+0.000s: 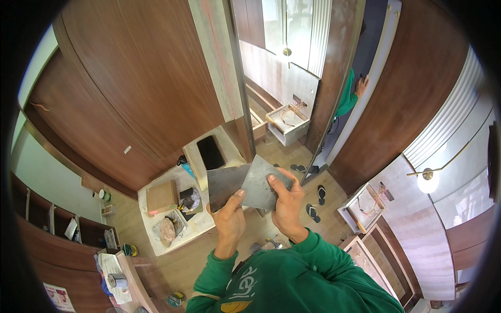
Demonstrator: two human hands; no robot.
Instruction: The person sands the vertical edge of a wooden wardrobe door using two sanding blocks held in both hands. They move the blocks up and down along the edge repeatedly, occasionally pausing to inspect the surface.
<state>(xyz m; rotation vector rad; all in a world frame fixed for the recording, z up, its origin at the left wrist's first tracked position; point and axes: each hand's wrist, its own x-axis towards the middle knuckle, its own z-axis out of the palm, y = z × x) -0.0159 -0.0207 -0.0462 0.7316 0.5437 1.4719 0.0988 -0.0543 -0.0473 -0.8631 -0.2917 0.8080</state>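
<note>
In front of my chest, both hands hold thin, flat grey metal plates. My left hand [229,221] is closed on a darker square plate [222,183], thumb pressed on its lower right side. A lighter, scuffed plate [262,189] is gripped by my right hand [288,208], with the thumb on its face and the fingers behind. The lighter plate is tilted, and its left side overlaps the darker one. Whether the plates touch, I cannot tell.
A low covered table [182,237] bears a black phone [210,152], a cardboard box [162,196] and a tray [177,221]. Slippers [321,195] lie on the floor. Another green-sleeved hand [361,86] touches a panel edge. A wired drawer box [364,208] stands right.
</note>
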